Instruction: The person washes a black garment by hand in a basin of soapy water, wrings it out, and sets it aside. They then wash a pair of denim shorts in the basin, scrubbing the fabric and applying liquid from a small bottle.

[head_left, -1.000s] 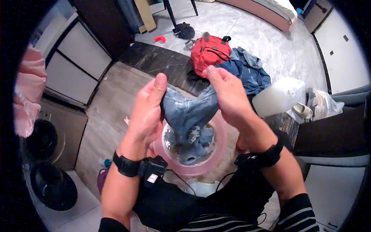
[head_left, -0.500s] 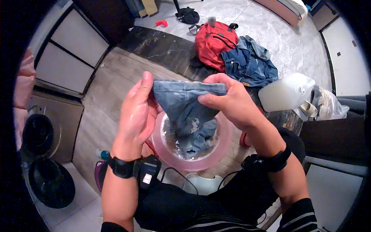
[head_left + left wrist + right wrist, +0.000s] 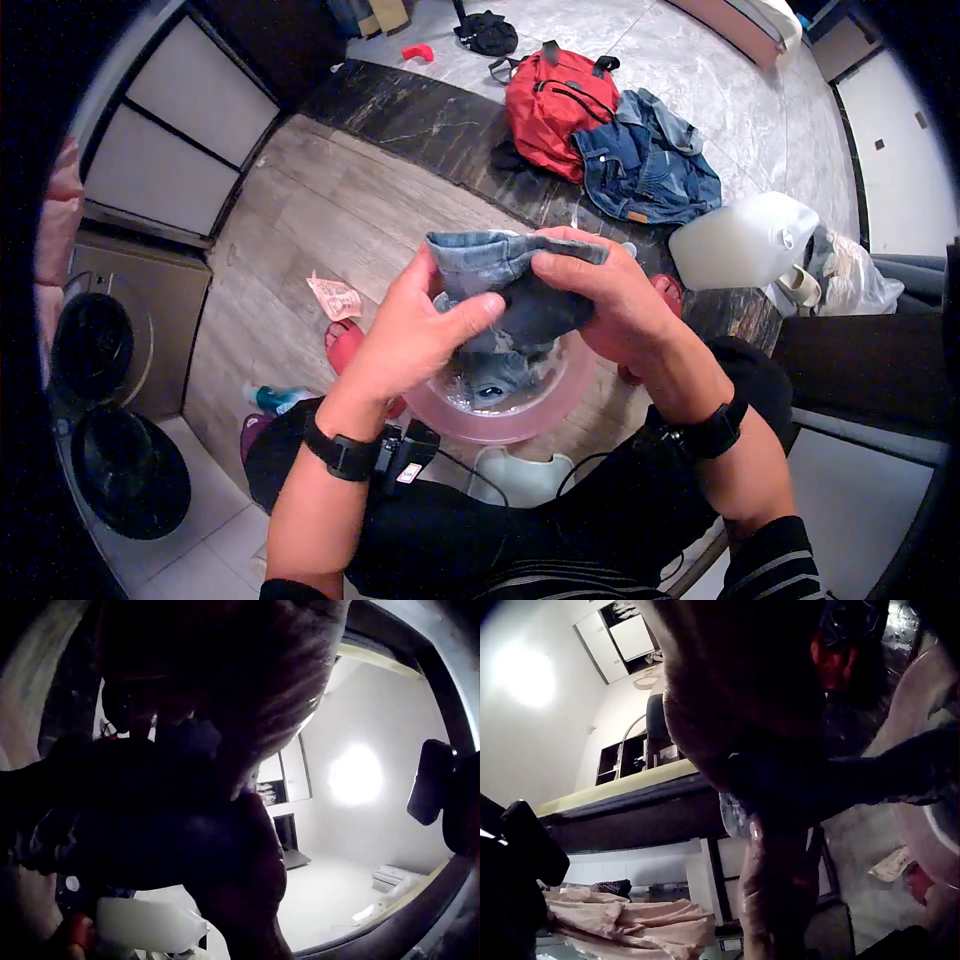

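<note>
A wet piece of blue denim (image 3: 480, 258) is held up by both hands above a pink basin (image 3: 575, 395), its lower part hanging toward the water. My left hand (image 3: 415, 330) grips its left side, thumb lying across the front. At the other end of the folded band, my right hand (image 3: 622, 300) pinches the edge between thumb and fingers. More soaked denim (image 3: 500, 375) lies in the basin water. Both wrist views are dark, with the cloth (image 3: 900, 776) stretching from the right hand toward the basin.
Beyond the basin are a red backpack (image 3: 560, 110), a denim garment (image 3: 650, 170) and a white plastic jug (image 3: 740, 240). A pink packet (image 3: 335, 297) and a bottle (image 3: 275, 398) lie on the floor at left. A white stool (image 3: 520, 475) stands close in front.
My left hand has moved right and down, its thumb coming over the front of the denim. The stretched band is now folded and held lower, with the hands closer together.
</note>
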Motion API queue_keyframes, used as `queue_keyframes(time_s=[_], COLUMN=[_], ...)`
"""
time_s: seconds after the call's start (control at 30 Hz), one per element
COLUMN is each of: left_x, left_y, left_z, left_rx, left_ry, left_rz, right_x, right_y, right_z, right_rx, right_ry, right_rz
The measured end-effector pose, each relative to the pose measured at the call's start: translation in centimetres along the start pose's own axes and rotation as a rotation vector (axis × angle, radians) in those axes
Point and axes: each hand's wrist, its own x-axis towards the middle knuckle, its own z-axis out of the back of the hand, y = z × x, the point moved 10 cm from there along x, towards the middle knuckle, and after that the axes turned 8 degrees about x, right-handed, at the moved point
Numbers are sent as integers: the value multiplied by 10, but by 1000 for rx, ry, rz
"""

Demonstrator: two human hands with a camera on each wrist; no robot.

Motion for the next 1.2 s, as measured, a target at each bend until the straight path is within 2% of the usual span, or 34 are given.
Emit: queue_keyframes(time_s=[0.07,0.17,0.2,0.33,0.43,0.63,0.73,0.93,1.03,1.2], left_x=[1,1,1,-2,-2,1,0,-2,-2,-3], left_y=[-5,10,2,9,8,6,5,6,14,16], left_z=[-12,-17,-10,0,-1,1,0,-1,-3,-1], left_rx=[65,-1,61,-80,-308,-355,-400,-477,-496,-512], left_ry=[98,119,70,60,12,-69,-78,-95,-93,-85], left_rz=[-41,98,34,182,170,132,94,46,66,63], right_x=[-2,-4,-1,6,1,3,3,3,8,9], right_y=[-2,3,2,1,6,9,19,21,16,11], right_z=[-7,-15,-8,9,10,13,10,21,25,17], right_rx=[53,77,69,78,58,85,108,14,-37,-26], right_ry=[54,87,77,-27,-81,-123,-82,-181,-175,-121], right_rz=[-51,-56,-46,-70,-20,-16,62,205,265,262])
